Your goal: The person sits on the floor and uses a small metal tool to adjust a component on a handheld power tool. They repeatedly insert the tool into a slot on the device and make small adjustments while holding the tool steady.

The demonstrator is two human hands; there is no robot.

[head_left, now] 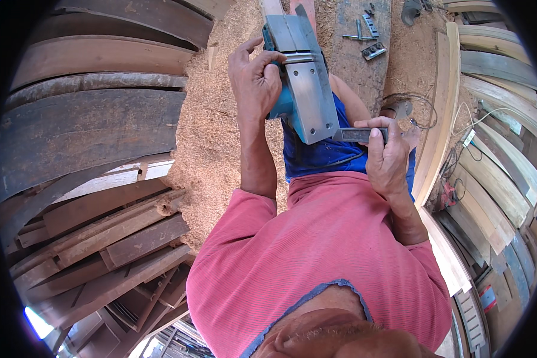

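An electric planer lies upside down over my lap, its flat metal sole facing up and its blue-green body underneath. My left hand grips its left side, thumb and forefinger at the cutter drum in the gap between the sole plates. My right hand is closed on the dark stock of what looks like a try square, which meets the sole's near right corner. A long dark metal edge runs along the planer's right side, its tip showing beyond the far end.
A plank ahead carries a T-handled wrench and two small metal blocks. Wood shavings cover the floor. Stacked boards line the left; more boards lean on the right, with cables near them.
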